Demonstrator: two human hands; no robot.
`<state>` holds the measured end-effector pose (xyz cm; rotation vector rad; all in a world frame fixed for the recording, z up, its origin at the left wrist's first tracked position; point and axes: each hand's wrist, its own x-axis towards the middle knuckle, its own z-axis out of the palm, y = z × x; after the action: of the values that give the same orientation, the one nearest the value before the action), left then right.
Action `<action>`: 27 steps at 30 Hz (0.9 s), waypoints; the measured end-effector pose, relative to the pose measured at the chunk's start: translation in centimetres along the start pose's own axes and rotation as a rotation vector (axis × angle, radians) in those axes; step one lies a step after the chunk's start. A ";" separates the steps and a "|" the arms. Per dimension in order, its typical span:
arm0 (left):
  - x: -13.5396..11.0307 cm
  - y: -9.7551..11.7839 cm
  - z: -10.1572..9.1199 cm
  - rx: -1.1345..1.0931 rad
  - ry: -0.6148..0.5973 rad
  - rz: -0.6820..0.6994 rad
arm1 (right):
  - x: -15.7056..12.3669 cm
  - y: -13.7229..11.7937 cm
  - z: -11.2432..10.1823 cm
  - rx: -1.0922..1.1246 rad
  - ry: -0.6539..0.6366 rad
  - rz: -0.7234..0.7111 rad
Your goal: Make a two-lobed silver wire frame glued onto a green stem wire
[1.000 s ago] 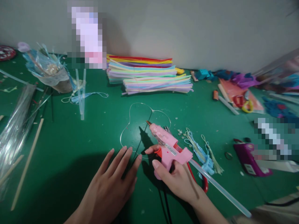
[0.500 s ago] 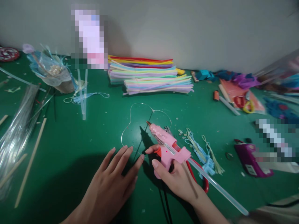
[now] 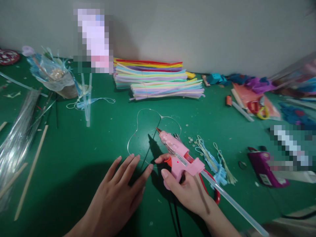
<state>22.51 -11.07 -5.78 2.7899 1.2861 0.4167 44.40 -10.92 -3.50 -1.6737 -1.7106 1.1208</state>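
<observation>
My right hand [image 3: 184,187] grips a pink hot glue gun [image 3: 180,156] by its handle, one finger at the orange trigger. The nozzle points up-left over a thin wire loop [image 3: 148,131] lying on the green table [image 3: 98,141]. A clear glue stick [image 3: 234,204] juts from the gun's back toward the lower right. My left hand [image 3: 118,194] lies flat on the table with fingers stretched out, its fingertips at the near edge of the wire loop and a thin dark stem [image 3: 148,151].
Stacked pastel foam sheets [image 3: 158,80] lie at the back. Cellophane and wooden sticks [image 3: 17,141] fill the left; a wrapped bundle [image 3: 54,77] sits behind. Blue tassels [image 3: 214,161], red-handled scissors [image 3: 212,191], a purple device [image 3: 264,168] and craft scraps [image 3: 251,98] crowd the right.
Almost nothing has changed; the glue gun and both hands stay in place, with only a slight shift of the view.
</observation>
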 end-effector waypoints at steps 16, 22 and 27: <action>-0.1 0.0 -0.1 -0.010 -0.001 0.007 | 0.3 -0.7 -1.8 -0.011 0.040 -0.044; -0.1 0.1 -0.1 -0.014 0.002 -0.002 | 1.4 -0.7 -5.4 -0.026 -0.170 0.137; -0.3 0.1 0.0 -0.037 0.015 0.000 | 2.1 -0.9 -6.3 0.040 -0.335 0.199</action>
<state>22.39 -11.32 -5.85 2.7620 1.2684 0.4577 48.77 -7.43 0.23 -1.7366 -1.7276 1.5932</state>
